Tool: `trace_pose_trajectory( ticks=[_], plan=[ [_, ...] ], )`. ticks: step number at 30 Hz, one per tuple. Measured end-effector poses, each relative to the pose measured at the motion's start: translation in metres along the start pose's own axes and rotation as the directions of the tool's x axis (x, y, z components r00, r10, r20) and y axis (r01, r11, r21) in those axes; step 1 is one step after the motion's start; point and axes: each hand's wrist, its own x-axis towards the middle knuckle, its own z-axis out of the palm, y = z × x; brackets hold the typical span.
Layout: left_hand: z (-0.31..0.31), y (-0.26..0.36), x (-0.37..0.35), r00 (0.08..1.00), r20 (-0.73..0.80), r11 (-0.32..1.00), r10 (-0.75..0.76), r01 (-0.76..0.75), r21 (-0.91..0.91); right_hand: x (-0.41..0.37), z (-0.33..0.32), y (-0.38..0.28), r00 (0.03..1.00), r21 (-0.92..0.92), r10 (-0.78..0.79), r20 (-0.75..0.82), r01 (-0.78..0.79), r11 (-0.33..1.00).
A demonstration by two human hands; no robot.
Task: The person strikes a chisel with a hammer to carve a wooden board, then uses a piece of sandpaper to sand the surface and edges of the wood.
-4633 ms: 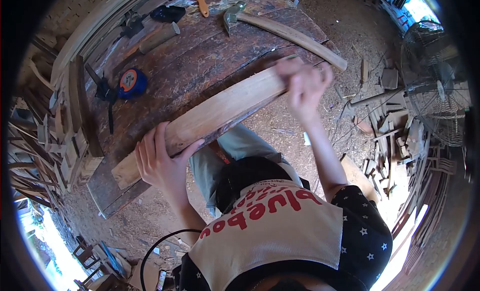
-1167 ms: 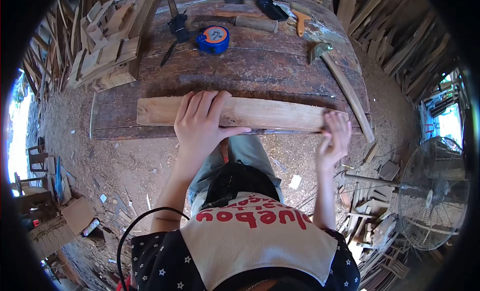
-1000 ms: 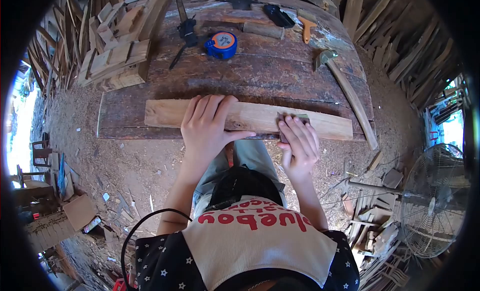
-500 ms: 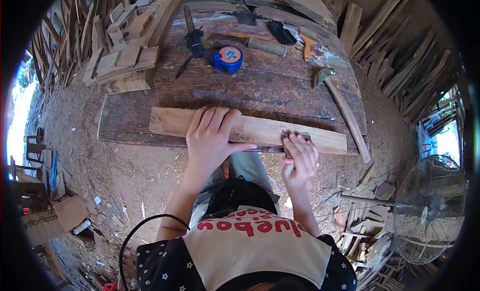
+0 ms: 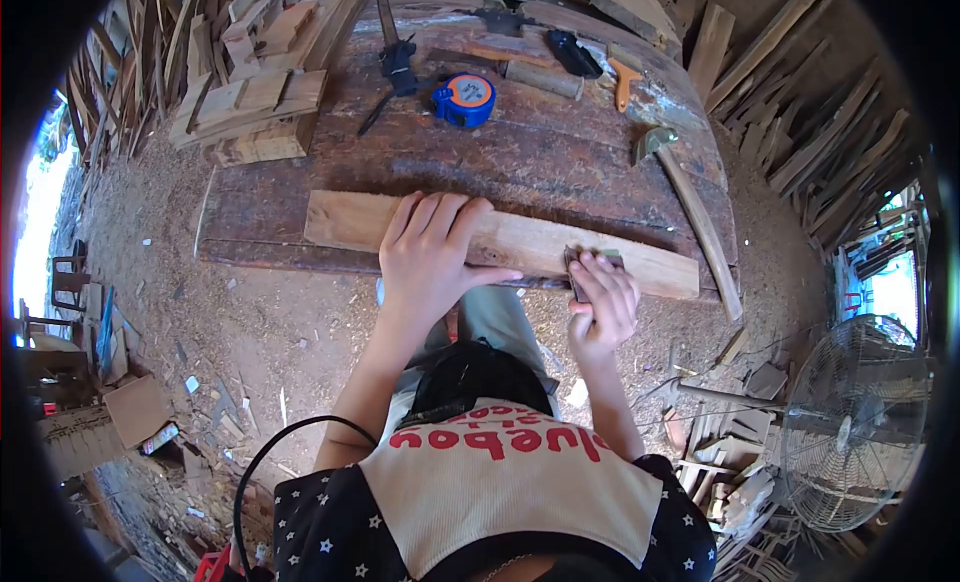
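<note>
A pale wooden plank lies along the near edge of the worn workbench. My left hand grips it left of its middle, with the fingers over the top face and the thumb along the near side. Toward the plank's right end, my right hand presses a folded piece of sandpaper against the wood. The fingers are closed over the sandpaper and hide most of it.
A hammer lies at the bench's right side. Farther back are a blue tape measure, an orange-handled scraper and a black-wrapped tool. Wood blocks are stacked at the left. A fan stands at the lower right.
The whole view has shifted slightly, so the bench things sit a little to the right. Both hands keep nearly the same places on the plank.
</note>
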Motion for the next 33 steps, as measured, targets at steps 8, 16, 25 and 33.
trace_pose_trajectory(
  ticks=[8, 16, 25, 33],
  plan=[
    [0.002, -0.001, -0.001, 1.000, -0.014, 1.000, 0.008, -0.008, 0.026, -0.034, -0.041, 0.101, 0.991, -0.179, 0.047, -0.128, -0.069, 0.981],
    [0.005, -0.003, -0.003, 0.999, -0.009, 0.999, 0.034, -0.034, 0.042, 0.006, -0.004, 0.002, 0.994, -0.005, 0.034, 0.102, -0.034, 0.999],
    [0.004, -0.001, -0.001, 0.998, -0.020, 0.995, 0.052, -0.050, 0.086, 0.004, -0.023, 0.050, 0.985, -0.046, 0.158, -0.072, -0.161, 0.986],
    [0.002, 0.001, 0.000, 0.998, 0.023, 0.993, 0.059, -0.061, 0.097, 0.012, -0.022, 0.032, 0.991, -0.007, 0.069, 0.114, -0.068, 0.998]
  ],
)
